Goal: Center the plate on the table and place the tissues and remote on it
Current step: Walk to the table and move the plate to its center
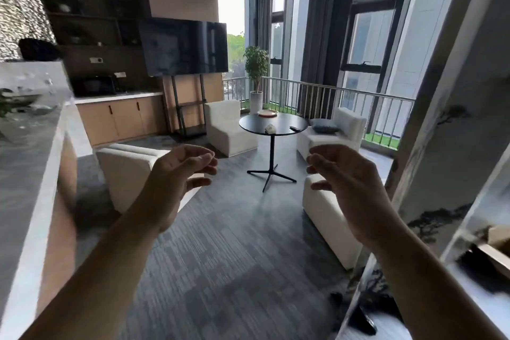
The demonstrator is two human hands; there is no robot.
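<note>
A round black table on a thin pedestal stands across the room, far beyond my reach. An orange-rimmed plate lies near its far edge. A small white tissue pack rests near the front edge, and a dark remote lies to its right. My left hand and my right hand are raised in front of me, palms facing each other, fingers curled apart, both holding nothing.
White armchairs ring the table, one close on the left and a sofa on the right. A grey counter runs along my left. A painted panel stands close on my right. Grey carpet leads toward the table.
</note>
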